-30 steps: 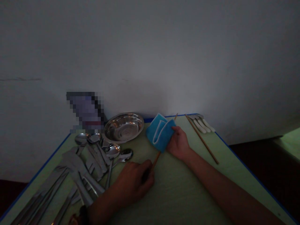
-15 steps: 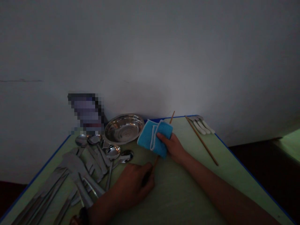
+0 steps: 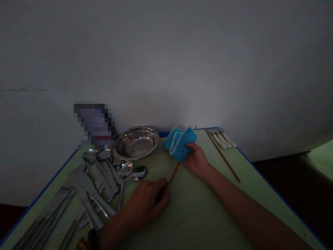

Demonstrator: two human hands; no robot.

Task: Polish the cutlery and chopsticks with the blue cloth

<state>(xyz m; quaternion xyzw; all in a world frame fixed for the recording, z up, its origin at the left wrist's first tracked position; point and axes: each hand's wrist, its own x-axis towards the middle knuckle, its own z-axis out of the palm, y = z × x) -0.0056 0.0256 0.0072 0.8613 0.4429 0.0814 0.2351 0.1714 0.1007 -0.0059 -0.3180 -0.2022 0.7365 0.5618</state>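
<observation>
My left hand (image 3: 149, 203) is closed around the near end of a thin wooden chopstick (image 3: 173, 174) that points away toward the wall. My right hand (image 3: 196, 161) grips a folded blue cloth (image 3: 179, 143) with a white edge, wrapped around the chopstick's far part. Only the chopstick's far tip shows beyond the cloth. Both hands rest low over the green table (image 3: 197, 211).
A steel bowl (image 3: 137, 141) stands at the back by the wall. Several spoons (image 3: 125, 169) and other metal cutlery (image 3: 78, 194) lie at the left. A second chopstick (image 3: 222, 155) and white-handled utensils (image 3: 223, 137) lie at the back right. A blurred-out object (image 3: 95, 123) stands behind the spoons.
My right hand slid the blue cloth toward me along the chopstick, then back out toward its far end. My left hand stayed put on the near end.
</observation>
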